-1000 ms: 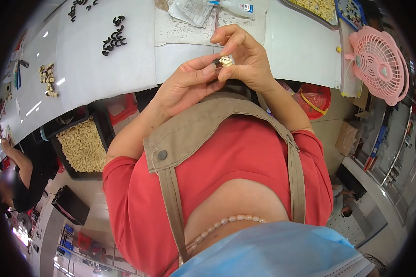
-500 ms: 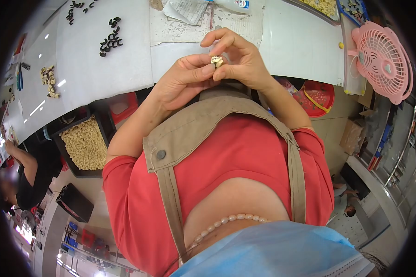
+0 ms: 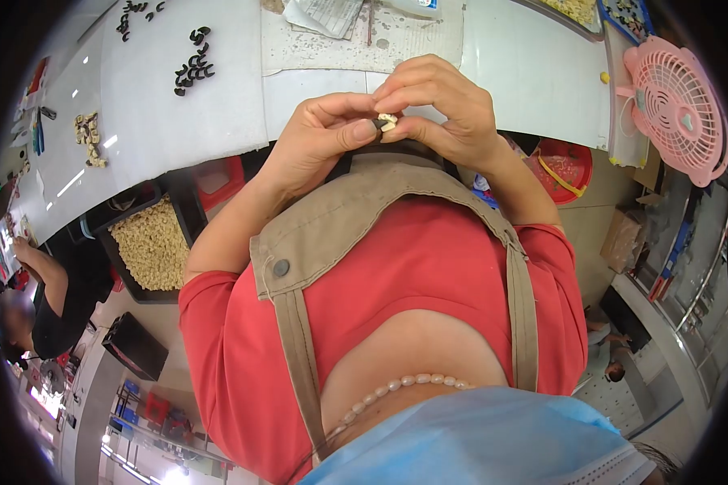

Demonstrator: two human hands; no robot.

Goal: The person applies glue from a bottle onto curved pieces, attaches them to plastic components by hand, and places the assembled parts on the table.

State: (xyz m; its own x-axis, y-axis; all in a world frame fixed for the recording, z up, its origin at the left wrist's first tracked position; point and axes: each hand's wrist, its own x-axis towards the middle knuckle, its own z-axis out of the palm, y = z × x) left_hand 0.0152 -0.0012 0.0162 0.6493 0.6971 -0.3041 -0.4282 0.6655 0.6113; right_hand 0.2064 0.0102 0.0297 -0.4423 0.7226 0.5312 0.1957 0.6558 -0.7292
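Inside black crate (image 3: 188, 212), cream pieces (image 3: 150, 246)

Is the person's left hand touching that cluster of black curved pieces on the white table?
Apart. The head view shows a broad stretch of white table between the left hand and the black curved pieces.

1. Sm. cream pc. (image 3: 389, 120) is sitting btwn. fingertips of L hand (image 3: 319, 136) & R hand (image 3: 459, 117); details too sm. to read.
2. Sm. dark pc. (image 3: 379, 124) is showing just left of it, partly hidden.
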